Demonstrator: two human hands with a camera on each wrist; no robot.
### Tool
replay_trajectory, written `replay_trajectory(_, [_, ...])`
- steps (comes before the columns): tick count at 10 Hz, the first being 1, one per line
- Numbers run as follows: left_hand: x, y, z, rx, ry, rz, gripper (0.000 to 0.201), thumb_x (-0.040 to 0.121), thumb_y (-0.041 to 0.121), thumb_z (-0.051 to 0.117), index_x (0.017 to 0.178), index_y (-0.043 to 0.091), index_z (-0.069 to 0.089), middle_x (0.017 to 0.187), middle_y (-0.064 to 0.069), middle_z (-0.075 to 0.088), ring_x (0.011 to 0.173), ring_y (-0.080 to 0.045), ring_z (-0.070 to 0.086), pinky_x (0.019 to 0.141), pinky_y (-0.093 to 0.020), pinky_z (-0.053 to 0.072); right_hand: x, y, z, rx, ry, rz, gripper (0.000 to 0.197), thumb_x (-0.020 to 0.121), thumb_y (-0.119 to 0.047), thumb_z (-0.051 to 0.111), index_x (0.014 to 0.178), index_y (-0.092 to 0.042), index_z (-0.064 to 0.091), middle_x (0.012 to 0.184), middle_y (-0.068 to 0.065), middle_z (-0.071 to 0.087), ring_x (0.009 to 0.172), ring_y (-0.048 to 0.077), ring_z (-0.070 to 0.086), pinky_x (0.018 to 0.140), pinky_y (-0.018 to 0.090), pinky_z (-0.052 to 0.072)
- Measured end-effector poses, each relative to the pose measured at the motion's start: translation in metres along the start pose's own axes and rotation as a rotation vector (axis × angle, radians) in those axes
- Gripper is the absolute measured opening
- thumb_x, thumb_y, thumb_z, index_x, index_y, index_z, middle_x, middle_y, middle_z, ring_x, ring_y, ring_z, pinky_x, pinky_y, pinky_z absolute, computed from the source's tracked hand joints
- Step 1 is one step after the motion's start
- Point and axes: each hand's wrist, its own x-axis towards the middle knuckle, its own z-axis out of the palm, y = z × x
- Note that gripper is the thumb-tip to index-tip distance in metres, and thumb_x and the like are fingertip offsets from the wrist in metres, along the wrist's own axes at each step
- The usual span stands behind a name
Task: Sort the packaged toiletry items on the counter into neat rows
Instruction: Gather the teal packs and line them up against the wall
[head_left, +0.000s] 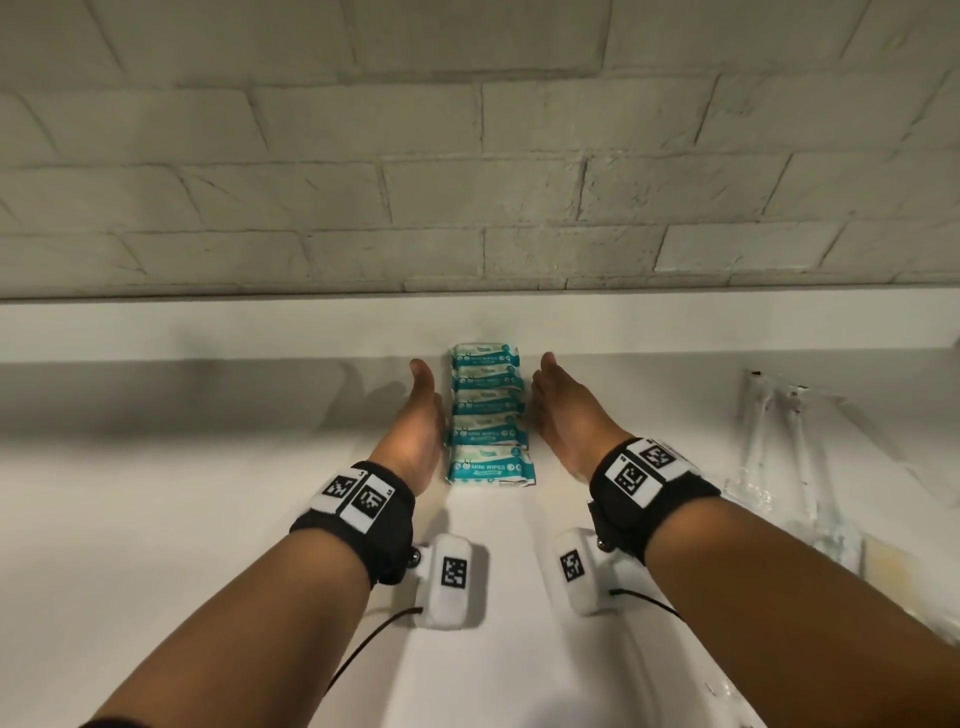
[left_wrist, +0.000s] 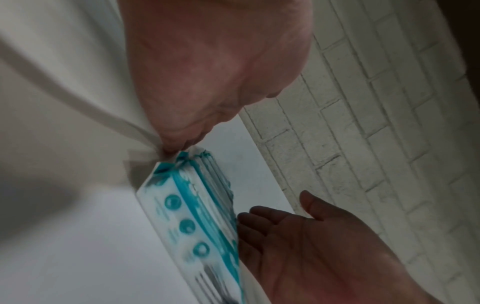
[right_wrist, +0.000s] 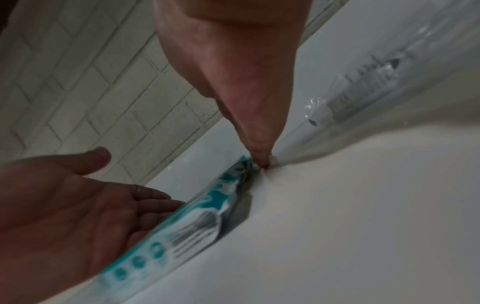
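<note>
Several teal-and-white mini wipes packs (head_left: 488, 415) lie in one column on the white counter (head_left: 208, 467), running from near me toward the back ledge. My left hand (head_left: 423, 408) stands on edge along the column's left side, fingers straight, touching the pack ends. Along the right side my right hand (head_left: 553, 410) stands the same way, flat and straight. In the left wrist view the packs (left_wrist: 187, 216) lie between my left palm (left_wrist: 207, 72) and the right hand (left_wrist: 311, 246). The right wrist view shows the packs (right_wrist: 182, 226) meeting the left hand (right_wrist: 64, 205).
Clear-wrapped toothbrushes (head_left: 779, 431) lie on the counter to the right, with a pale yellow item (head_left: 893, 566) nearer me. A raised white ledge (head_left: 208, 327) and a painted brick wall (head_left: 467, 156) close off the back. Bare counter spreads to the left of my left hand.
</note>
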Motion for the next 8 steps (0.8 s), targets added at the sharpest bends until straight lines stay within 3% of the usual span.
replay_trajectory(1, [0.03,-0.001,-0.009,0.057,0.004,-0.021,0.084,0.094,0.066,0.008,0.146,0.004,0.031,0.154,-0.017,0.028,0.141,-0.032,0.031,0.114,-0.041,0.024,0.016,-0.001,-0.001,-0.129,0.0,-0.065,0.071,0.096,-0.061,0.027,0.148,-0.012,0.03,0.153,0.012,0.032,0.14,0.03,0.034,0.111,0.042,0.029])
replay_trajectory(2, [0.048,0.001,-0.01,0.115,-0.032,-0.05,0.074,0.088,0.074,0.01,0.097,0.022,0.061,0.103,-0.006,0.074,0.097,-0.019,0.067,0.104,-0.039,0.041,0.024,-0.006,-0.003,-0.15,-0.025,-0.077,0.068,0.098,-0.057,0.026,0.149,-0.012,0.029,0.153,0.011,0.033,0.14,0.029,0.034,0.105,0.038,0.033])
replay_trajectory(3, [0.074,0.002,-0.018,0.187,0.009,-0.067,0.079,0.08,0.082,0.013,0.08,0.025,0.068,0.09,-0.002,0.076,0.098,-0.022,0.07,0.106,-0.044,0.041,0.034,-0.011,-0.005,-0.047,-0.049,-0.018,0.068,0.099,-0.055,0.025,0.15,-0.009,0.023,0.15,0.001,0.037,0.135,0.021,0.04,0.102,0.032,0.032])
replay_trajectory(4, [0.09,0.002,-0.023,0.208,-0.061,-0.045,0.089,0.068,0.091,0.022,0.093,0.023,0.074,0.106,-0.008,0.073,0.105,-0.025,0.068,0.108,-0.046,0.039,0.046,-0.016,-0.007,-0.087,-0.043,-0.025,0.062,0.1,-0.054,0.023,0.141,-0.009,0.04,0.137,0.005,0.051,0.114,0.015,0.055,0.097,0.028,0.039])
replay_trajectory(5, [0.108,-0.004,-0.026,0.239,-0.142,-0.027,0.095,0.05,0.099,0.032,0.097,0.029,0.075,0.113,-0.01,0.071,0.108,-0.028,0.067,0.107,-0.047,0.038,0.052,-0.018,-0.005,-0.091,-0.066,0.0,0.046,0.102,-0.05,0.025,0.122,-0.018,0.051,0.098,-0.006,0.061,0.107,0.01,0.057,0.08,0.021,0.044])
replay_trajectory(6, [0.113,-0.004,-0.03,0.279,-0.114,-0.025,0.092,0.054,0.098,0.025,0.095,0.032,0.075,0.112,-0.007,0.072,0.108,-0.024,0.067,0.107,-0.046,0.038,0.056,-0.015,-0.007,-0.078,-0.049,0.01,0.051,0.102,-0.048,0.025,0.135,-0.015,0.043,0.098,-0.008,0.058,0.115,0.013,0.055,0.087,0.022,0.042])
replay_trajectory(7, [0.078,0.012,-0.02,0.502,-0.092,-0.055,0.096,0.063,0.096,0.025,0.116,0.027,0.066,0.124,0.001,0.066,0.115,-0.015,0.06,0.108,-0.039,0.035,0.056,-0.017,-0.011,-0.099,-0.061,0.028,0.066,0.097,-0.058,0.025,0.145,-0.013,0.033,0.143,0.003,0.045,0.129,0.016,0.046,0.111,0.032,0.032])
replay_trajectory(8, [0.041,0.019,-0.009,0.99,-0.254,-0.035,0.076,0.088,0.062,0.048,0.149,0.025,0.021,0.149,0.0,0.038,0.127,-0.016,0.043,0.102,-0.027,0.031,0.06,-0.021,-0.018,-0.082,-0.058,0.044,0.077,0.094,-0.062,0.029,0.153,-0.014,0.015,0.159,0.003,0.022,0.143,0.019,0.027,0.119,0.038,0.019])
